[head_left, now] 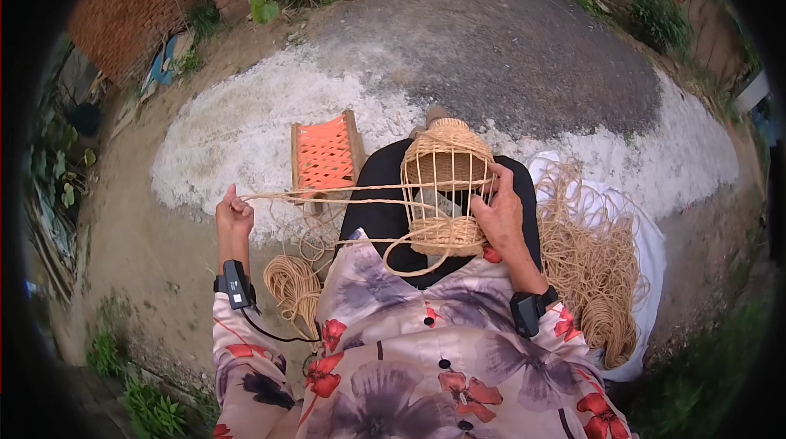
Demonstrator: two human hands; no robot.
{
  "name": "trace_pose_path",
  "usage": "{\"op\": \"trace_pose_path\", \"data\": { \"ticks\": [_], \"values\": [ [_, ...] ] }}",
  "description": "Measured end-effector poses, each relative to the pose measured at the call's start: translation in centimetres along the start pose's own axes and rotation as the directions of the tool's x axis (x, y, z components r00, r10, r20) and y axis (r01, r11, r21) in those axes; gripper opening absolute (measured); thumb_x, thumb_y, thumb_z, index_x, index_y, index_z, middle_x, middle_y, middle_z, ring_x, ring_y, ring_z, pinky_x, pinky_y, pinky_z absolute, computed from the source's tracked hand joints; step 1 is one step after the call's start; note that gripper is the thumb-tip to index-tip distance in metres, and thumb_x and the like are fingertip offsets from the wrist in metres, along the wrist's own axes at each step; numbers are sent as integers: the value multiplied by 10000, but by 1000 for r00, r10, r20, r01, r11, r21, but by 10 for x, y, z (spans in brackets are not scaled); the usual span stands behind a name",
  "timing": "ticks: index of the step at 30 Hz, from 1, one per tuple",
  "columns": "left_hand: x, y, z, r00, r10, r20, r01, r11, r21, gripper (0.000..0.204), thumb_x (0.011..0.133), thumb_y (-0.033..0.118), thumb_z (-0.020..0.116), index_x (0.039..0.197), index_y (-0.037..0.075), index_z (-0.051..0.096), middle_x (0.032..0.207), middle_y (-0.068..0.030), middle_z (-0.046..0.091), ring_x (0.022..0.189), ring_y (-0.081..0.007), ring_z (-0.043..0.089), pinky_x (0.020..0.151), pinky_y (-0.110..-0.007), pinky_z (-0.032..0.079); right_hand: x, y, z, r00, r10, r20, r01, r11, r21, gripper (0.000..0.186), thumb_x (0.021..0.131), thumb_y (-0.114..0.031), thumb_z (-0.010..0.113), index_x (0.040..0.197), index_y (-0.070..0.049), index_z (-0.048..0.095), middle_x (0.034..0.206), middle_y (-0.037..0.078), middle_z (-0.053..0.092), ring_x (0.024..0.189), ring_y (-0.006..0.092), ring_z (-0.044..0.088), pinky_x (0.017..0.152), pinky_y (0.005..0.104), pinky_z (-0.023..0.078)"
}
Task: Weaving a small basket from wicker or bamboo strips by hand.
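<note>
A woven tan cage-like basket (446, 144), with a solid band at each end and open upright stakes between, rests upright on my lap over black-clad legs. My right hand (499, 218) grips its right side, fingers curled round the stakes. Out to the left, my left hand (235, 214) is closed on a tan cord (315, 192), drawn taut across to the basket. Loose loops of the cord hang over the basket's lower band and my lap. I wear a dark device on each wrist.
An orange woven-top stool (323, 154) stands ahead-left. A coiled cord bundle (288, 283) lies left of my lap; a tangled heap of cord (589, 267) lies right on white cloth (643, 292). Pale gravel (205, 161) surrounds me; brick walls (123, 22) and plants edge the yard.
</note>
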State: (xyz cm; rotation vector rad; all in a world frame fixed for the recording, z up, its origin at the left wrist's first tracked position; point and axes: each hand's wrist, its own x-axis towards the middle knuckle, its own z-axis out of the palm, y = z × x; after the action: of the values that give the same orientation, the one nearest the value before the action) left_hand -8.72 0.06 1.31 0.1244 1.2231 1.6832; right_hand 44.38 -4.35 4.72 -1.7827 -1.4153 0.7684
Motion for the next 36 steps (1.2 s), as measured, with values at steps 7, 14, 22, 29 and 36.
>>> {"op": "trace_pose_path", "data": {
  "ticks": [7, 14, 22, 29, 36],
  "values": [
    [-15, -24, -17, 940, 320, -122, -289, 932, 219, 271, 915, 130, 558, 1185, 125, 585, 792, 6, 534, 731, -110, 564, 690, -245, 511, 3, 18, -19, 999, -43, -31, 42, 999, -30, 570, 752, -165, 616, 1275, -54, 420, 900, 128, 643, 764, 297, 641, 732, 406, 491],
    [-173, -169, 163, 568, 133, 812, -800, 322, 506, 295, 907, 270, 624, 1050, 12, 637, 913, -110, 632, 797, -223, 622, 739, -349, 498, 3, 19, -13, 999, -41, 12, 41, 999, 14, 545, 751, -159, 609, 1258, -53, 439, 861, 115, 636, 729, 282, 636, 704, 392, 489],
    [-157, -141, 104, 664, -229, 712, -602, 401, 690, 302, 914, 285, 597, 819, 7, 666, 651, 15, 551, 627, -113, 512, 560, -276, 408, 16, 28, -11, 999, 19, 39, -19, 1000, -4, 508, 741, -165, 597, 1220, -71, 455, 833, 116, 654, 753, 296, 651, 717, 404, 493],
    [-140, -99, 33, 776, -449, 444, -216, 473, 854, 306, 865, 345, 639, 776, 57, 688, 641, 53, 545, 503, -69, 358, 470, -233, 274, 15, 28, -10, 999, 19, 42, -19, 1000, 3, 517, 737, -136, 585, 1233, -76, 452, 835, 102, 652, 729, 282, 638, 714, 405, 487],
    [-96, -125, 54, 845, -190, 500, -372, 461, 805, 277, 874, 342, 644, 816, 77, 699, 669, 33, 567, 575, -54, 418, 507, -221, 330, 5, 29, -3, 998, -68, 17, 67, 997, 24, 513, 744, -125, 596, 1230, -41, 457, 822, 105, 636, 675, 261, 615, 683, 385, 492]
  ]
}}
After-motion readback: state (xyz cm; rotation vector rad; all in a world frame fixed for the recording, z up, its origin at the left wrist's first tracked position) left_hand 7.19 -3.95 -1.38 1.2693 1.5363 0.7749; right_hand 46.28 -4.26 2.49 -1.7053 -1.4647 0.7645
